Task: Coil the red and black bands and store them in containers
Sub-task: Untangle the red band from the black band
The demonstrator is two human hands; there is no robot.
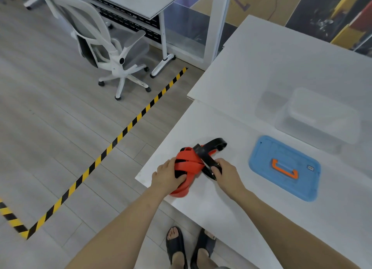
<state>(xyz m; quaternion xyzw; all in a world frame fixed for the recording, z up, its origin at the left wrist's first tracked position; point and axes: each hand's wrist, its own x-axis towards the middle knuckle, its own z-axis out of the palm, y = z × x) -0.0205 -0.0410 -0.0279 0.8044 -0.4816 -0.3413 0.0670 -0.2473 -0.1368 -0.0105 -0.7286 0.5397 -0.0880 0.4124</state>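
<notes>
A tangle of red band lies at the near left corner of the white table, with a black band looped through and over it. My left hand grips the red band from the left, thumb tucked into its loops. My right hand pinches the near end of the black band on the right side of the tangle. One red loop hangs over the table's edge. A blue lid with an orange handle lies flat to the right. Behind it stand clear plastic containers.
The table's left edge runs diagonally beside the bands. On the floor to the left are yellow-black hazard tape, a white office chair and a desk. My feet in black sandals stand below the table edge.
</notes>
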